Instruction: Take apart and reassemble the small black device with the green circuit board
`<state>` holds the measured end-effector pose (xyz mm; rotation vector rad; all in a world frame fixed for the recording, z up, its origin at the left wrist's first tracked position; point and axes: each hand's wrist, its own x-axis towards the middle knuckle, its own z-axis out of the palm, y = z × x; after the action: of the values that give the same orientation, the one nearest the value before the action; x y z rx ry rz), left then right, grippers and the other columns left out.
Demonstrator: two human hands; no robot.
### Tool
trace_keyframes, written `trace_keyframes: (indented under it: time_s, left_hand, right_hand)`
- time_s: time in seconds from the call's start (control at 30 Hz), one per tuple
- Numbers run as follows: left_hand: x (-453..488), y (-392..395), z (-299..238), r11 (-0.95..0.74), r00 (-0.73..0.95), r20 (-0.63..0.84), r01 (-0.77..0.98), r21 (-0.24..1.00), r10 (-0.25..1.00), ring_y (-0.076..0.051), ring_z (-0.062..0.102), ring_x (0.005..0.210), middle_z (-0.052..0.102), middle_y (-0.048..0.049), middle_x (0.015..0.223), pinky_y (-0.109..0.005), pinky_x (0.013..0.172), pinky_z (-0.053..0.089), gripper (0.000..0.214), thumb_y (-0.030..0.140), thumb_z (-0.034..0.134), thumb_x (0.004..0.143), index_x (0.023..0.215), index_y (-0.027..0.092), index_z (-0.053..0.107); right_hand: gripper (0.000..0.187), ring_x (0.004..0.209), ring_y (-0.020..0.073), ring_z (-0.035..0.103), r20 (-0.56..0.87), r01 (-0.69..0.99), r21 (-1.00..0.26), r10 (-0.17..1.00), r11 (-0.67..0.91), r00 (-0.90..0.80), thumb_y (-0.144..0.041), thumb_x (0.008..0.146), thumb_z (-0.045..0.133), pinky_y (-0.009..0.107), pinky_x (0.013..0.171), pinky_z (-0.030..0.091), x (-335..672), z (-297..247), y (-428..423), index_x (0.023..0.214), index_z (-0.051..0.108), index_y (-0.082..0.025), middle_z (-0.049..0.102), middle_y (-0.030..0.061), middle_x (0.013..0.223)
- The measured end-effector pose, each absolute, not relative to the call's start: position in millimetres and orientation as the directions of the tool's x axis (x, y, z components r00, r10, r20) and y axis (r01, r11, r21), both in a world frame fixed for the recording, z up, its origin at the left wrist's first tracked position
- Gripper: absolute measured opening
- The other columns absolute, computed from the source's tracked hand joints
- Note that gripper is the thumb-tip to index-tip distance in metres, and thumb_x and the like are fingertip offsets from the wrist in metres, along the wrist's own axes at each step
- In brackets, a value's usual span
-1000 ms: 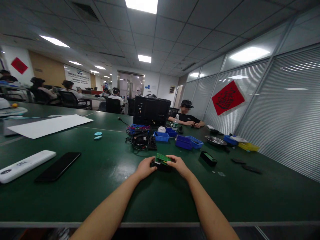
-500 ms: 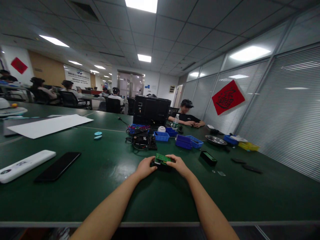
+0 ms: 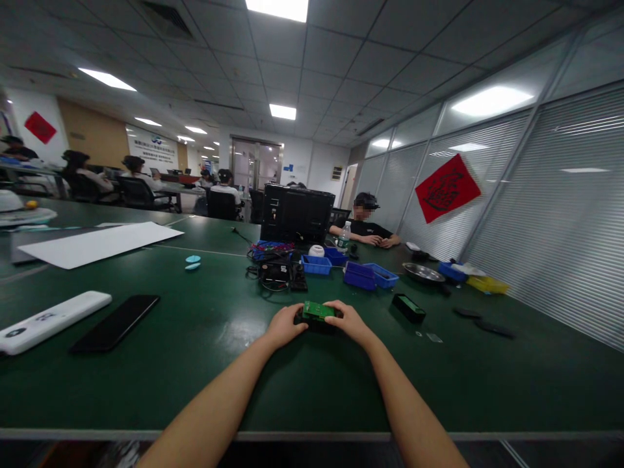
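Observation:
A small green circuit board [image 3: 318,310] lies on top of a black box-like part [image 3: 316,323] on the green table [image 3: 195,364]. My left hand [image 3: 284,326] grips the left end of this assembly with curled fingers. My right hand [image 3: 349,321] holds the right end, its fingers closed over the board's edge. Both forearms reach out from the near table edge. The undersides of my fingers are hidden.
A black phone [image 3: 116,322] and a white remote-like device [image 3: 49,321] lie at the left. Blue bins [image 3: 363,275], tangled cables [image 3: 275,273], a black computer case [image 3: 296,215], a black tray [image 3: 408,307] and a metal bowl [image 3: 423,273] stand beyond. A person [image 3: 365,227] sits across.
The green board now lies flatter on the black part than before. My hands stay in place on either side.

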<state>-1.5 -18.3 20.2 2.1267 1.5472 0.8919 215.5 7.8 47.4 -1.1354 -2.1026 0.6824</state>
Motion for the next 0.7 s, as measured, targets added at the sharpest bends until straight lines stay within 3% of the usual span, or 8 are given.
trace_keyframes:
  time_s: [0.7]
  left_hand:
    - [-3.6,-14.8,15.1,-0.356,0.207,0.303,0.71,0.608,0.93,-0.019,0.053,0.101,0.059,-0.0032,0.111,-0.028,0.09,0.038,0.058,0.029,0.059,0.067,0.123,0.022,0.045]
  right_hand:
    - [0.042,0.096,0.0214,0.052,0.236,0.575,-0.661,0.861,0.482,-0.451,-0.038,0.071,0.059,0.034,0.083,0.039,217.4,42.1,9.6,0.109,0.058,-0.018,0.057,0.0071,0.108]
